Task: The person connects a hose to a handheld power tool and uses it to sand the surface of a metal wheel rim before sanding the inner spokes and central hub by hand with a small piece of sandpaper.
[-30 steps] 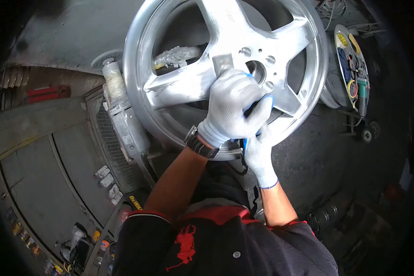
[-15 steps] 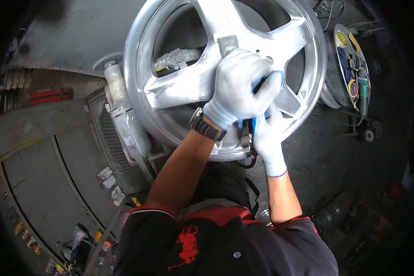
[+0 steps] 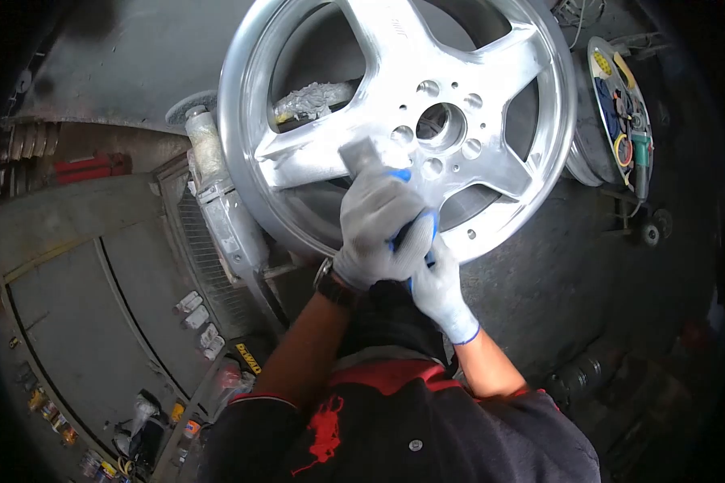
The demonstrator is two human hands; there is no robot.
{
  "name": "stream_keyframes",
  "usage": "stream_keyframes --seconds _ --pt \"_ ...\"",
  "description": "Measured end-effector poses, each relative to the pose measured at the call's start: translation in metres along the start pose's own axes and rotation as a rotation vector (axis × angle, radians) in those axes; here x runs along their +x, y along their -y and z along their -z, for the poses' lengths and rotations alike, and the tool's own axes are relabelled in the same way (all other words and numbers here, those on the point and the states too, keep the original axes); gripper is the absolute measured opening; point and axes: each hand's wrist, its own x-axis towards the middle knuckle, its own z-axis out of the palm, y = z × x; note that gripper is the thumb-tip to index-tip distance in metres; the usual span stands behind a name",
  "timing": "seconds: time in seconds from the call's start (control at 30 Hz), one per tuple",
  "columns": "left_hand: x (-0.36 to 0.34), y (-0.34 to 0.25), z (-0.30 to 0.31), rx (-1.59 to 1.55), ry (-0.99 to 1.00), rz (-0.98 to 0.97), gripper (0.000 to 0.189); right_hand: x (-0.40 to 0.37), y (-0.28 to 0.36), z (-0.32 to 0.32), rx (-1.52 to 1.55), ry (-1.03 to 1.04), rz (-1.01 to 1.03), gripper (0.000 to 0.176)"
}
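Note:
A silver five-spoke alloy wheel (image 3: 451,68) lies face up in front of me, its spokes brushed and shiny. My left hand (image 3: 383,229), in a white knit glove, is wrapped round a tool with a flat grey head (image 3: 358,158). That head lies over the inner part of the left spoke, left of the hub hole. Lower and to the right, my gloved right hand (image 3: 441,294) is closed on the rear of the same tool. Most of the tool's body is hidden by the gloves.
A grey machine arm with a wrapped cylinder (image 3: 208,149) stands against the wheel's left side. On the right, a round tray (image 3: 638,101) holds a green grinder (image 3: 641,153) and cords. A red case (image 3: 93,167) and white containers (image 3: 193,316) are at the left.
Both hands and the tool have moved left and toward my body, from over the hub to the left spoke's base. The hub hole and bolt holes now show.

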Motion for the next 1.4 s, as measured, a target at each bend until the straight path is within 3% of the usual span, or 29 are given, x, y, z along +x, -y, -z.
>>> stream_keyframes --seconds 0.13,0.23,0.33,0.4,0.47,0.53,0.63,0.7,0.73,0.77,0.8,0.87,0.9,1.0,1.03,1.1,1.13,1.2,1.33,1.4 --pt "0.045 0.023 -0.023 0.059 0.029 -0.076 0.008 0.037 0.011 0.015 -0.093 -0.154 0.062 0.035" --pt "0.077 0.034 -0.046 -0.032 -0.094 -0.131 0.011 0.064 0.027 0.029 0.026 -0.157 0.016 0.034" --pt "0.08 0.033 -0.045 -0.037 -0.052 -0.068 0.013 0.065 0.037 0.031 0.062 -0.142 -0.097 0.031" --pt "0.063 0.023 -0.035 0.009 -0.042 -0.06 0.011 0.054 0.008 0.021 -0.051 -0.175 0.135 0.031" --pt "0.027 0.015 -0.021 0.041 0.024 0.068 0.008 0.031 0.001 0.011 -0.033 -0.116 0.045 0.036" --pt "0.013 0.007 -0.009 0.011 -0.021 -0.007 0.008 0.009 -0.004 0.003 0.016 -0.075 0.02 0.039" --pt "0.007 -0.001 -0.006 0.013 -0.001 0.074 0.007 0.006 0.0 0.008 0.039 0.05 -0.065 0.037" --pt "0.008 0.005 -0.012 -0.056 -0.035 0.165 0.003 0.022 0.003 0.011 0.03 -0.002 -0.016 0.035" --pt "0.019 0.012 -0.014 -0.056 -0.025 0.16 0.003 0.034 0.009 0.014 0.013 -0.051 0.034 0.033" --pt "0.034 0.021 -0.018 -0.011 -0.006 0.067 0.002 0.043 0.023 0.024 0.043 -0.013 -0.142 0.024" --pt "0.048 0.028 -0.022 0.032 0.012 -0.027 0.001 0.054 0.02 0.026 0.05 -0.023 -0.142 0.024" --pt "0.071 0.035 -0.036 0.008 -0.013 -0.045 0.001 0.075 0.013 0.031 -0.251 -0.181 0.41 0.02" --pt "0.08 0.031 -0.04 0.031 0.01 -0.003 0.014 0.079 0.014 0.031 -0.247 -0.192 0.406 0.02" --pt "0.078 0.024 -0.039 0.049 0.075 0.096 0.014 0.078 0.018 0.027 -0.159 -0.23 0.376 0.015" --pt "0.071 0.025 -0.035 0.08 0.083 0.004 0.014 0.068 0.01 0.023 0.051 -0.173 0.189 0.016" --pt "0.041 0.011 -0.021 0.14 0.125 0.119 0.011 0.043 -0.003 0.007 0.361 -0.096 -0.116 0.024" --pt "0.025 0.004 -0.015 0.125 0.138 0.19 0.011 0.031 -0.004 0.002 0.374 -0.106 -0.119 0.024" --pt "0.002 -0.006 -0.007 0.199 0.107 0.145 0.014 0.014 -0.006 -0.006 0.291 -0.138 0.106 0.033" --pt "0.004 -0.009 -0.01 0.085 0.113 0.228 0.017 0.015 -0.012 0.001 0.239 -0.053 0.088 0.042" --pt "0.024 0.001 -0.018 0.124 0.115 0.147 0.015 0.031 -0.01 0.004 0.213 -0.119 0.149 0.04"
